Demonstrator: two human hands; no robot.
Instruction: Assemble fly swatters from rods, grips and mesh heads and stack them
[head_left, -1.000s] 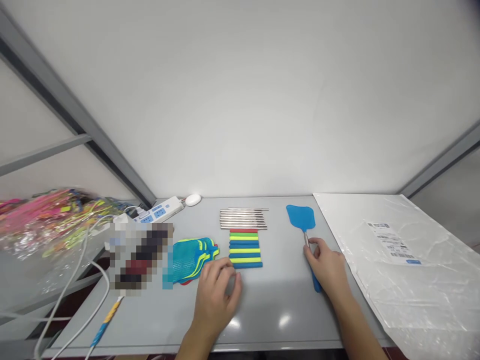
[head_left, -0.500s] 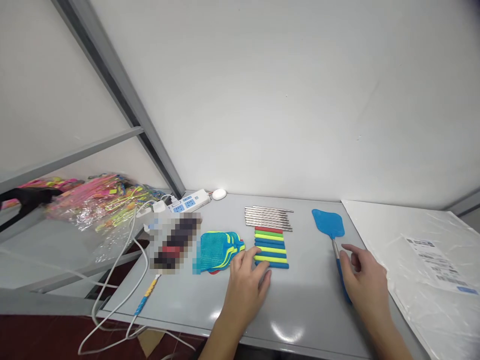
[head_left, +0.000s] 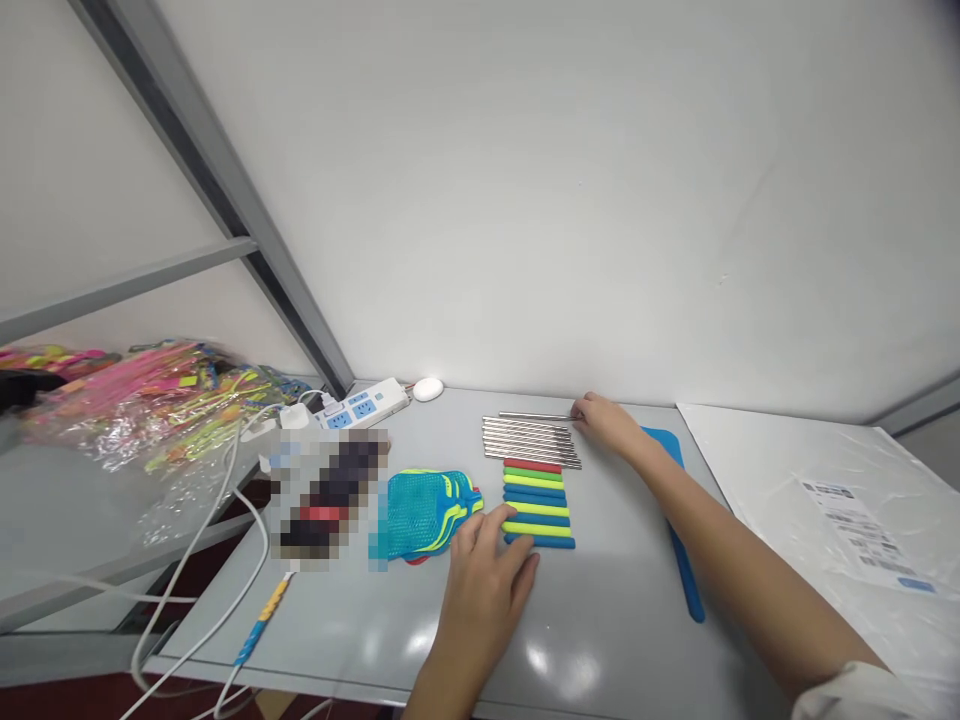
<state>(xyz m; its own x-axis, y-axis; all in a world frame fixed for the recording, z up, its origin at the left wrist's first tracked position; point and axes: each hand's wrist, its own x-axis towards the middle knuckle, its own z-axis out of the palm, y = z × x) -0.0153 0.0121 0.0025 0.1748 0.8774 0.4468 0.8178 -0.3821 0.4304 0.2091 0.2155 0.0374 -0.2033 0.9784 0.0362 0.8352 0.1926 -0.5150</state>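
Note:
My right hand (head_left: 606, 421) reaches across the grey table (head_left: 600, 640) to the far right end of a row of thin metal rods (head_left: 529, 441); its fingers curl at the rod ends. Under my right forearm lies a blue fly swatter (head_left: 681, 550), with its head half hidden. My left hand (head_left: 487, 570) rests flat on the table, its fingers apart, touching the nearest of the stacked coloured foam grips (head_left: 536, 500). A pile of turquoise and yellow mesh swatter heads (head_left: 424, 510) lies just left of it.
A white power strip (head_left: 364, 407) and a small white puck (head_left: 427, 389) sit by the back wall. Cables (head_left: 217, 560) hang off the left edge. A bag of pink and yellow items (head_left: 142, 400) lies at left. Clear plastic sheeting with a label (head_left: 847, 500) covers the right.
My right hand let go of the blue swatter's handle and moved up and left to the metal rods. My left hand stayed by the foam grips. The view shifted slightly.

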